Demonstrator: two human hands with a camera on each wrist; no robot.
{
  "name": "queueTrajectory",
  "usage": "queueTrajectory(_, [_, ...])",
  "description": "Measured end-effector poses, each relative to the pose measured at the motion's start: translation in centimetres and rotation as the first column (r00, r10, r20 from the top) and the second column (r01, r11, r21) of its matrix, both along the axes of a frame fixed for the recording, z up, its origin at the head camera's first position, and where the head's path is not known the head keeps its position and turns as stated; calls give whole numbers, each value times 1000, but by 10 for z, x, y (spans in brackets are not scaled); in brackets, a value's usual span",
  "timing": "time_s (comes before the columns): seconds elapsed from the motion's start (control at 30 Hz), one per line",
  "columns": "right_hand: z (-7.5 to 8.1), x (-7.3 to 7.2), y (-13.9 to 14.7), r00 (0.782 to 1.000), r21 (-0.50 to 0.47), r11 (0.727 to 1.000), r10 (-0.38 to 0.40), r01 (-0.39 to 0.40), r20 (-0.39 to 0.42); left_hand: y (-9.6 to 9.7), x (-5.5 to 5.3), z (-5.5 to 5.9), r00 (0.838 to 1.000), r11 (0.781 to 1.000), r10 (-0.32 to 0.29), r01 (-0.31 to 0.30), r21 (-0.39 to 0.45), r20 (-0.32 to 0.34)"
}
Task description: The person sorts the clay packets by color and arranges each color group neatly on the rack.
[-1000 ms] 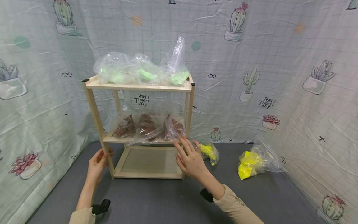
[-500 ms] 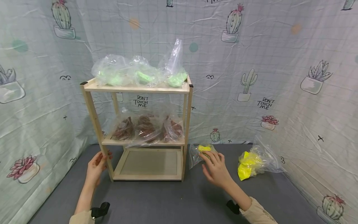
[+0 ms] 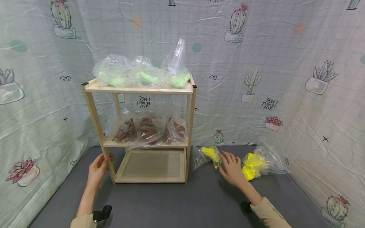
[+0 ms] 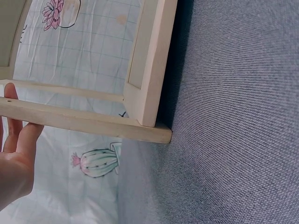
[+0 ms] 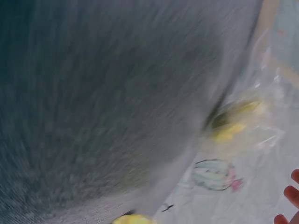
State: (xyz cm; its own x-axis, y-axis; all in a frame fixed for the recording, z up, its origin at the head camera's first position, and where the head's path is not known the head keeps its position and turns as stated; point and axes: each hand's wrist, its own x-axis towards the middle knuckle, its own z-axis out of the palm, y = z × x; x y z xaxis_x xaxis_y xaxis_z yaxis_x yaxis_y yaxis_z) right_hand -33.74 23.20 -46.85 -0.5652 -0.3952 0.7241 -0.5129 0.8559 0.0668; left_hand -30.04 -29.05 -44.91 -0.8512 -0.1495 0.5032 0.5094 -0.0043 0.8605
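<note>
A small three-tier wooden shelf (image 3: 139, 91) stands on the grey surface in the head view. My left hand (image 3: 98, 169) grips its front left post (image 4: 74, 119) low down, fingers on one side and thumb on the other. To the right of the shelf lies a clear plastic bag with something bright yellow (image 3: 210, 153) inside. My right hand (image 3: 232, 169) hovers beside that bag with spread, relaxed fingers and nothing in its hold. Just past this hand is a second clear bag with yellow contents (image 3: 252, 164). Only the right hand's fingertips (image 5: 293, 193) show in the right wrist view.
Three clear bags with light green contents (image 3: 147, 78) sit on the top tier. On the middle tier are three bags with dark reddish-brown contents (image 3: 149, 127). A cactus-printed cloth (image 3: 228, 85) encloses the back and sides of the grey surface (image 3: 171, 205).
My right hand has moved right, from the middle tier's right end past the nearer yellow bag, to between the two yellow bags. The left hand stays on the post.
</note>
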Motion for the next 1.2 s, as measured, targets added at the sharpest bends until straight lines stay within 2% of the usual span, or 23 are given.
queueTrajectory(0.2, [-7,-16,5,987,13,998,-63,62,147,1,1,0,1000,1000,1,-1,-4,-7])
queueTrajectory(0.33, [-9,-26,3,959,-1,996,-90,94,270,0,1,-1,1000,1000,4,-4,-5,-3])
queueTrajectory(0.53, [-5,-44,-2,911,-10,989,-132,147,392,0,0,-1,1000,1000,6,-6,1,7])
queueTrajectory(0.83, [-4,-64,-3,859,-10,986,-143,169,492,0,0,0,1000,1000,-4,4,8,7])
queueTrajectory(1.1, [-13,-73,-3,842,62,987,-156,145,516,0,1,0,1000,1000,-18,18,19,2])
queueTrajectory(1.2, [-14,-74,-5,823,88,987,-161,134,545,1,1,0,1000,1000,-2,2,0,15])
